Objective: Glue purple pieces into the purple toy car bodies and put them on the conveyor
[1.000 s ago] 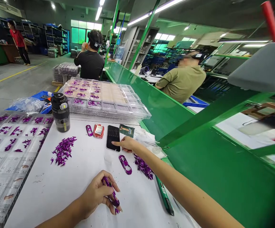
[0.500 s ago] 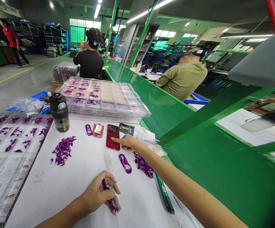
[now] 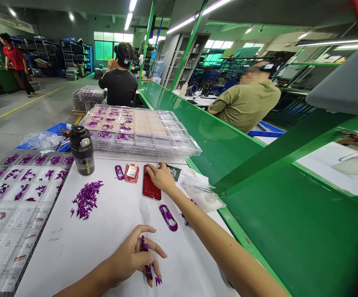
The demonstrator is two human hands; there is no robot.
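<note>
My left hand (image 3: pixel 140 258) is above the near part of the white table, its thumb and fingers closed round a shiny purple car-shaped part (image 3: pixel 144 244). The fingers partly cover that part, and a small purple piece (image 3: pixel 158 281) shows by the fingertips. My right hand (image 3: pixel 162 178) reaches across the table with fingers outstretched over the upper end of a phone (image 3: pixel 151 192) with a dark red screen. Another purple car-shaped part (image 3: pixel 168 218) lies flat below the phone. A smaller purple one (image 3: pixel 119 172) is beside a red square item (image 3: pixel 132 173).
Loose purple pieces (image 3: pixel 87 199) are heaped at left; another heap (image 3: pixel 186 220) is partly behind my right forearm. A black bottle (image 3: pixel 82 150) stands near stacked clear compartment trays (image 3: pixel 148 153). Another compartment tray (image 3: pixel 20 214) lies at left. A green beam (image 3: pixel 278 150) crosses at right. Several people are beyond.
My right hand has moved from pointing at the phone's middle to its upper end, and the screen's white text there no longer shows. My left hand's fingers have spread slightly around the purple part.
</note>
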